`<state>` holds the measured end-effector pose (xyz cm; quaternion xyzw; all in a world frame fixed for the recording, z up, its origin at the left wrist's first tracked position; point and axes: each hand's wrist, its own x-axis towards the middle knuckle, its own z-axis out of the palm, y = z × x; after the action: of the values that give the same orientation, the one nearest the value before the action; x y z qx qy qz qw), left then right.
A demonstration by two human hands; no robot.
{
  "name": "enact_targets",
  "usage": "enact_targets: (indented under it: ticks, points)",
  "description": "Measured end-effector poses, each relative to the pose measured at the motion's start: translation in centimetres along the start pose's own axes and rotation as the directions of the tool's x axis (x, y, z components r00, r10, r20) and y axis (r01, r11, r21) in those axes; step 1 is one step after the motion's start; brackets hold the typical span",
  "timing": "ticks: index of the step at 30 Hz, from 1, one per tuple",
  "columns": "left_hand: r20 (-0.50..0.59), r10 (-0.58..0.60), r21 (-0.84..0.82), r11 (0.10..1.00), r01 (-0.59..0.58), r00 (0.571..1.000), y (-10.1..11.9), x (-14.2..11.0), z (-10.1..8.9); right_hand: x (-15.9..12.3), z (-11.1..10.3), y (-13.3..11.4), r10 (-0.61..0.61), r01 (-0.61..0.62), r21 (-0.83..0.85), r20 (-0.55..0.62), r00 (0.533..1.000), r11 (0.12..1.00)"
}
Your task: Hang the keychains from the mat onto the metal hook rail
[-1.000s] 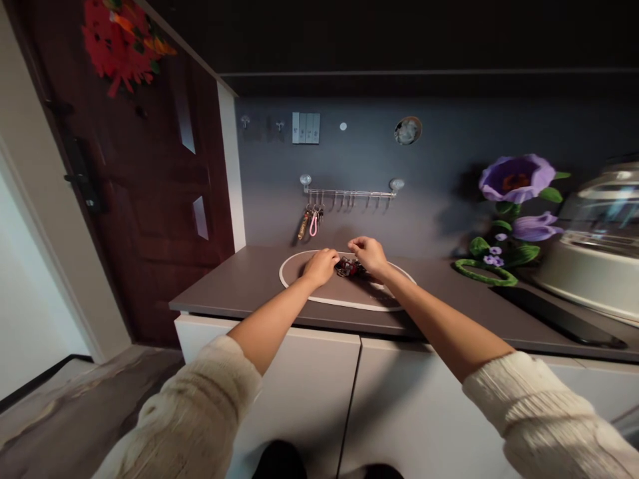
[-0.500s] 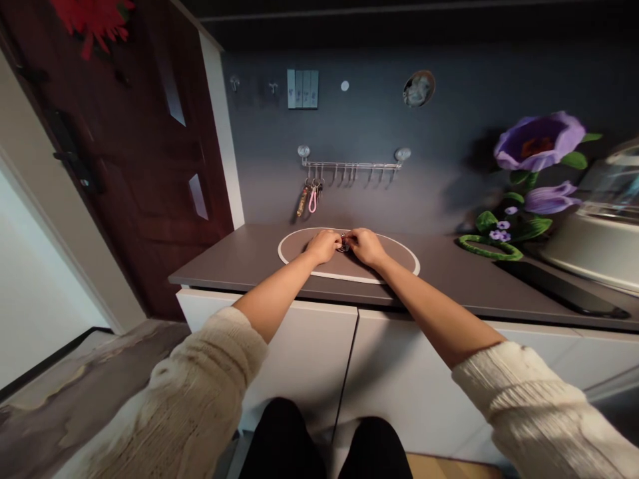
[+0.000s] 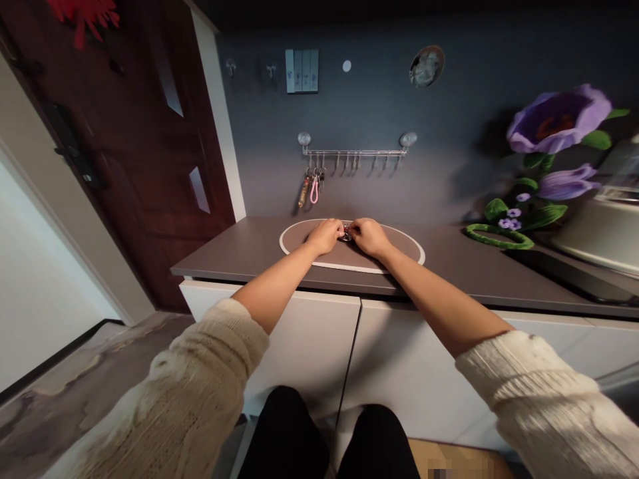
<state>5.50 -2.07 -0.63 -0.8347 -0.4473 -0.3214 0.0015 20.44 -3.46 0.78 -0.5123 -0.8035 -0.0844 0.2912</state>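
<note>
Nearest, dark-clad knees (image 3: pixel 287 429) below cream knit sleeves (image 3: pixel 200 372), both pushed up forearms. Beyond, pale cabinet doors (image 3: pixel 294 332) under brown counter (image 3: pixel 224 256). On counter, oval mat (image 3: pixel 349 255) with white rim. Above mat, left hand (image 3: pixel 326 236) and right hand (image 3: pixel 369 236) close together, shiny bundle (image 3: pixel 345 234) between them; details too small to tell. Left fingers curled narrow, gripping bundle's left side; right fingers pinched on its right side. Farther right, purple flowers (image 3: pixel 559 123). On back wall, clear hook rail (image 3: pixel 357 154), keys (image 3: pixel 314 189) hanging near left end.
</note>
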Motion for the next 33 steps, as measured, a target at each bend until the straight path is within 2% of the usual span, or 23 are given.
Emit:
enact_targets:
  ticks: [15, 23, 33]
  points:
    - [-0.157, 0.004, 0.055, 0.998, 0.005, 0.988, 0.1, -0.12, -0.57, -0.16, -0.31, -0.56, -0.094, 0.096, 0.07, -0.034, 0.995, 0.993]
    - [-0.25, -0.01, 0.025, 1.0, 0.016, 0.968, 0.52, -0.11, -0.84, -0.26, -0.58, -0.63, -0.05, 0.072, 0.198, -0.114, 0.992, 0.978]
    - [-0.281, -0.051, -0.041, 0.998, 0.041, 0.958, 0.92, -0.23, -1.03, -0.1, -0.62, -0.52, 0.044, 0.009, 0.363, -0.138, 0.989, 0.932]
